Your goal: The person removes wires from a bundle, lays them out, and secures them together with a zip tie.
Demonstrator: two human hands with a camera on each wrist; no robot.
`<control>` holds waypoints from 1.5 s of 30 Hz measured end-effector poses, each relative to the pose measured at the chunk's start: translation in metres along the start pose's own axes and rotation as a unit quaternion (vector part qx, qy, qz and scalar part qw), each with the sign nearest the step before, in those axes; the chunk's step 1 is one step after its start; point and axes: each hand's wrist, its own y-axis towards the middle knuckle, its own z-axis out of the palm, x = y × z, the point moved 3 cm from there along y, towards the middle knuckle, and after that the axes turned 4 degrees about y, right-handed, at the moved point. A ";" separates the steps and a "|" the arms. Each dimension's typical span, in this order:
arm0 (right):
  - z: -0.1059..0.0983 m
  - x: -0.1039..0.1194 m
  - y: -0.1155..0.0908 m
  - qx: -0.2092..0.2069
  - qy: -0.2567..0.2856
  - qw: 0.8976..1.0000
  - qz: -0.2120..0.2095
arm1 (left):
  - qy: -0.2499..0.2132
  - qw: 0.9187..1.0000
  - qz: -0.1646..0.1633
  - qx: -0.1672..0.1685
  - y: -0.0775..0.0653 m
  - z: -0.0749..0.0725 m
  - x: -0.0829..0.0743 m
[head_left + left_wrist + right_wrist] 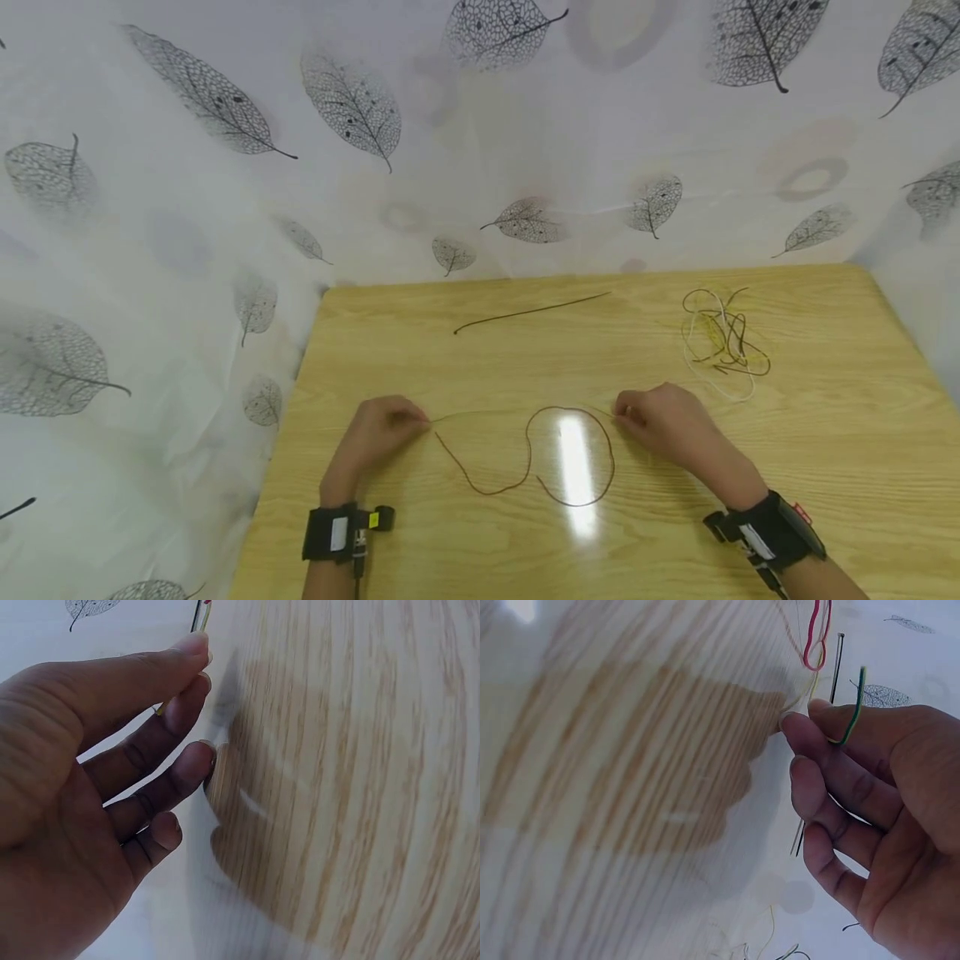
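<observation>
My left hand pinches one end of a thin yellow-green string between thumb and forefinger. At the other end, my right hand grips it the same way. The string spans the gap between both hands with a slight bow, close over the table. A short green-and-yellow tail sticks up past the right thumb in the right wrist view. Just on the near side lies a red string, curved like a wave with a large loop at its right. One of its ends lies near the left fingertips.
A dark string lies almost straight toward the back of the wooden table. To the right rear sits a loose tangle of white, yellow and dark strings. Leaf-patterned sheeting rises behind the table and along its sides.
</observation>
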 end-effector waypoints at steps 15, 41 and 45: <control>0.012 0.014 -0.003 -0.021 -0.027 0.996 -0.085 | -0.003 0.998 -0.049 0.032 0.001 0.005 -0.010; 0.023 0.056 -0.009 -0.008 0.055 0.978 -0.203 | 0.009 0.998 0.064 0.016 0.007 0.012 -0.038; 0.027 0.062 -0.012 0.002 0.050 0.975 -0.219 | -0.006 0.995 0.089 0.034 0.007 0.021 -0.049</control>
